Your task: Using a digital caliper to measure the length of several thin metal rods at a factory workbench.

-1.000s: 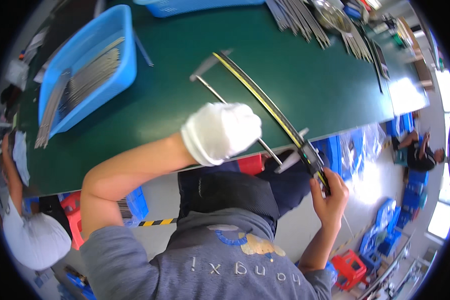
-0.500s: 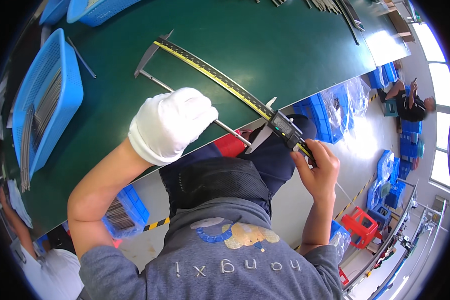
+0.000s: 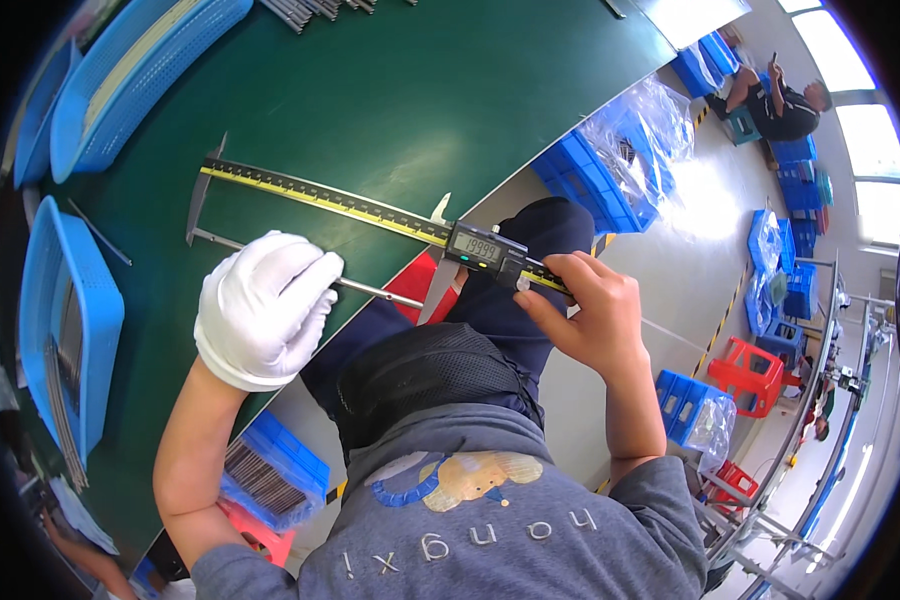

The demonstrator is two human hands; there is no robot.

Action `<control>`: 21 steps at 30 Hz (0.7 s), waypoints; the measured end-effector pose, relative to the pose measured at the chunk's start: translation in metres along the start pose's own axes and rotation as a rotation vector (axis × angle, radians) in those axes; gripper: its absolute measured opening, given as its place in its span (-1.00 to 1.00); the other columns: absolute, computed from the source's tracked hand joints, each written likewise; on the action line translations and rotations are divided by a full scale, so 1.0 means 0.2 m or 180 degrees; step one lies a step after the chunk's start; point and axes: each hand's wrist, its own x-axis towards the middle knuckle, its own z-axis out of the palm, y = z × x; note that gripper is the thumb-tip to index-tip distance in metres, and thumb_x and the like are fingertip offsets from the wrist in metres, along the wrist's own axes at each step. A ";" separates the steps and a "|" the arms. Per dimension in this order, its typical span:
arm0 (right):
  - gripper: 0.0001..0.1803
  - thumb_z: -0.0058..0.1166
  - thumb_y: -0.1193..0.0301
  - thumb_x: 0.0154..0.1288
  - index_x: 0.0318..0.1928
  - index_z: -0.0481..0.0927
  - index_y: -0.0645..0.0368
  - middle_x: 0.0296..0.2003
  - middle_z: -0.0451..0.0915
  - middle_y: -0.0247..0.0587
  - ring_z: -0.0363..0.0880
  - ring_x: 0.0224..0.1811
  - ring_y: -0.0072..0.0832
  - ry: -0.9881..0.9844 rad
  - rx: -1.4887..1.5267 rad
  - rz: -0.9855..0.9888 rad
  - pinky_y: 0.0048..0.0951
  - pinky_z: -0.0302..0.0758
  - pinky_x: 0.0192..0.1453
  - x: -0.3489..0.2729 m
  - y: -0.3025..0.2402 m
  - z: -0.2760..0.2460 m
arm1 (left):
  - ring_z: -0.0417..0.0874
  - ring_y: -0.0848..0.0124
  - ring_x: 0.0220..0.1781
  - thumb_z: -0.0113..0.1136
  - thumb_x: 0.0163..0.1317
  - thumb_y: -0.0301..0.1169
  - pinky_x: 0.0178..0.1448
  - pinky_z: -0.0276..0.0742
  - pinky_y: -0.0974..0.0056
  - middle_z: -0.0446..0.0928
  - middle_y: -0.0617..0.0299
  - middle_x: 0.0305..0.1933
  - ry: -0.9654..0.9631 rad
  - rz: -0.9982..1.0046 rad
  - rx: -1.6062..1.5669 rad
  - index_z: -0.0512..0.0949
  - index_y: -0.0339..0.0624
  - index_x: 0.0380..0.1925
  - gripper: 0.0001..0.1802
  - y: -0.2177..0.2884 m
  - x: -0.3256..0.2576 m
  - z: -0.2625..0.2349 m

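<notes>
My left hand [image 3: 265, 308], in a white glove, is closed around a thin metal rod [image 3: 370, 290]. Rod runs from the caliper's fixed jaw at far left, through my fist, to just short of the sliding jaw near the worktop [image 3: 390, 110] edge. Right hand [image 3: 590, 315] is bare, fingers pinched on the long digital caliper [image 3: 370, 205] right beside its display head [image 3: 482, 250], thumb side at the slider.

Caliper's long axis goes upper left to lower right, yellow scale up, fixed jaw end resting over the green worktop, display end hanging out past the edge above my lap. Rod lies approx parallel to the beam, just below it, between the two jaws. So the slider is on the rt hand's side; left hand sits mid-rod, nearer the fixed jaw.

Can't tell if the sliding jaw actually touches the rod end; looks v. close.

Around: blue mesh tray [image 3: 70, 330] w/ more rods at left, another blue tray [image 3: 140, 75] top left, blue crates [image 3: 590, 175] on the floor.
</notes>
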 end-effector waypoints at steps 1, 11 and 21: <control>-0.65 0.32 0.14 0.01 -0.34 0.59 0.12 -0.56 0.51 -0.31 0.53 -0.61 -0.33 0.0017 -0.0003 0.0019 -0.37 0.41 -0.56 0.00 0.00 0.00 | 0.59 0.17 -0.32 0.31 -0.24 -0.55 -0.34 0.54 0.19 0.52 0.19 -0.35 -0.0003 -0.0010 0.0019 0.60 -0.19 -0.33 -0.67 0.00 0.00 0.00; -0.60 0.30 0.08 -0.03 -0.31 0.58 0.11 -0.53 0.50 -0.30 0.54 -0.56 -0.30 -0.0128 -0.0104 0.0036 -0.34 0.41 -0.52 0.00 -0.03 -0.01 | 0.58 0.20 -0.36 0.30 -0.25 -0.57 -0.37 0.51 0.20 0.51 0.19 -0.35 0.0050 0.0036 0.0003 0.59 -0.19 -0.34 -0.66 0.00 0.00 0.00; -0.61 0.29 0.08 -0.01 -0.34 0.57 0.11 -0.53 0.50 -0.28 0.53 -0.56 -0.28 -0.0109 -0.0192 0.0130 -0.32 0.41 -0.52 0.00 -0.01 -0.01 | 0.57 0.15 -0.27 0.36 -0.23 -0.43 -0.26 0.51 0.13 0.50 0.14 -0.26 -0.0243 -0.0021 -0.0115 0.57 -0.22 -0.26 -0.59 0.04 0.05 -0.01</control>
